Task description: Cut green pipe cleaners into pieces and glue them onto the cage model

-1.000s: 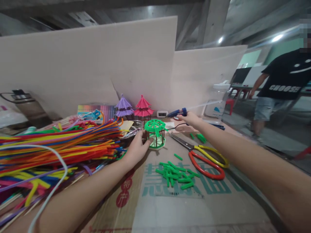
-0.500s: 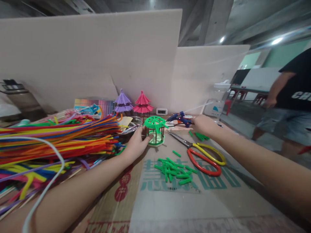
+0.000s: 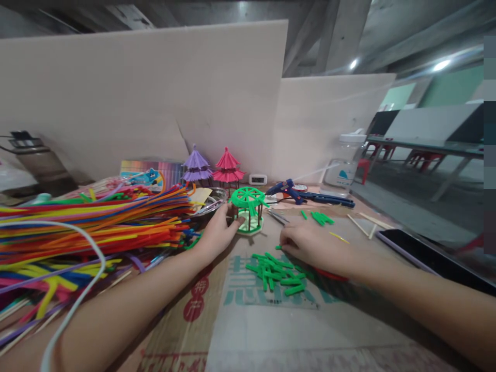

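Observation:
My left hand (image 3: 221, 228) is closed on the left side of a small green pavilion model (image 3: 248, 195), its thumb at the pale base. The model stands upright on brown posts, with a spoked green ring on top. My right hand (image 3: 306, 245) is closed, fingertips pinching a short green pipe cleaner piece (image 3: 278, 247) whose end pokes out. Beneath that hand lie scissors (image 3: 277, 217), their handles mostly hidden. A pile of cut green pipe cleaner pieces (image 3: 275, 274) lies just nearer to me, and a smaller group (image 3: 321, 218) lies beyond the hand.
Long coloured pipe cleaners (image 3: 116, 217) fill the left side, crossed by a white cable (image 3: 87, 240). Purple (image 3: 196, 165) and pink (image 3: 227, 165) model pavilions stand behind. A glue gun (image 3: 290, 191), blue-handled pliers (image 3: 329, 199), a plastic jar (image 3: 343, 165) and a phone (image 3: 422, 258) are rightward.
My right hand has come from beside the glue gun toward me, over the scissors to the lone green piece. Pliers and the phone now show. The person at the right is out of sight.

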